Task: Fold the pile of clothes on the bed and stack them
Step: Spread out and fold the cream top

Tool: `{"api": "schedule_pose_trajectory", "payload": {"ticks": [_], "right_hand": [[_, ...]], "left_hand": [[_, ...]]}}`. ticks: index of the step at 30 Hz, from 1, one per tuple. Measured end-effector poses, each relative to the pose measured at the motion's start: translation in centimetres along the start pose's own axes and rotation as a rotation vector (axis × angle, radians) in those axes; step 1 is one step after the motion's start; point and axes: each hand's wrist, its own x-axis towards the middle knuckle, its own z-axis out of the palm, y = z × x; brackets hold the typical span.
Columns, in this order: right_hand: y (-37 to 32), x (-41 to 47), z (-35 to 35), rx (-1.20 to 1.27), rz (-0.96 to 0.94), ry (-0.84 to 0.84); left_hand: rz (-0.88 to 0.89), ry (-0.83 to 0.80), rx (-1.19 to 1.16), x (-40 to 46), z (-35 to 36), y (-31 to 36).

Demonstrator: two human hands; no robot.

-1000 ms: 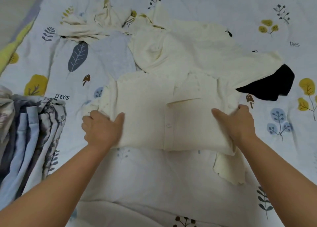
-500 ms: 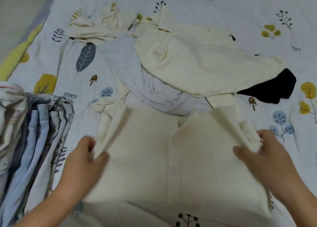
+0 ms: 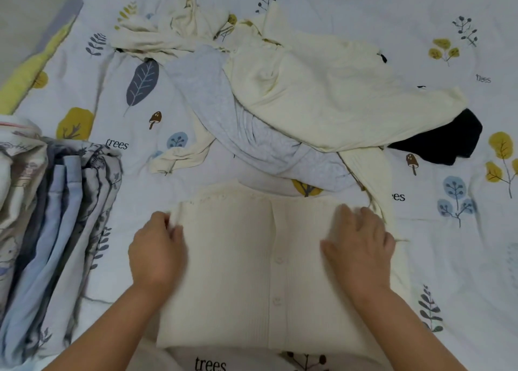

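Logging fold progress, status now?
Left hand and right hand flat on cream cardigan, folded, buttons up. Unfolded pile beyond it; folded stack at left. Nothing in the way.

Two hands: left hand (image 3: 157, 251), right hand (image 3: 360, 248); one folded cardigan (image 3: 252, 272); one stack (image 3: 56, 230).

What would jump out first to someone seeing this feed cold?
Front and centre, both hands, the left hand and the right hand, lie flat on a folded cream buttoned cardigan. Beyond it sprawls the unfolded pile: a large cream garment over a grey one, with a black piece poking out at the right. A stack of folded blue and printed clothes sits at the left edge.
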Motion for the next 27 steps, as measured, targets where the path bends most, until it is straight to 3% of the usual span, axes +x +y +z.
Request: {"api": "schedule_pose_trajectory", "payload": {"ticks": [2, 4, 7, 10, 13, 16, 19, 22, 25, 27], "right_hand": [[1.3, -0.8, -0.5, 0.085, 0.133, 0.035], [3.2, -2.4, -0.8, 0.215, 0.314, 0.023], [5.6, -5.1, -0.6, 0.435, 0.568, -0.196], [6.7, -6.6, -0.5, 0.67, 0.684, -0.407], [6.6, -6.9, -1.1, 0.893, 0.731, -0.47], [5.3, -6.7, -3.1, 0.997, 0.629, -0.369], [2.7, -7.3, -5.3, 0.956, 0.398, -0.164], [-1.9, -8.5, -7.1, 0.965, 0.216, -0.108], [-6.7, -10.1, -7.1, 0.859, 0.005, -0.076], [-9.3, -10.6, -6.7, 0.781, -0.118, -0.011]], "left_hand": [[0.142, 0.092, 0.082, -1.0, 0.1, 0.8], [0.442, 0.065, 0.057, -3.1, 0.7, 2.3], [0.891, -0.192, 0.156, -7.3, 2.6, 3.8], [1.03, -0.483, 0.355, -9.7, 4.2, 3.8], [0.92, -0.65, 0.453, -9.3, 4.4, 4.0], [0.851, -0.717, 0.364, -8.6, 4.8, 4.0], [0.515, -0.94, -0.172, -7.8, 4.2, 4.7], [0.104, -1.094, -0.763, -6.3, 1.0, 6.6], [-0.069, -1.101, -1.101, -4.4, -2.4, 6.8], [-0.066, -1.027, -1.169, -3.2, -4.4, 6.1]]}}
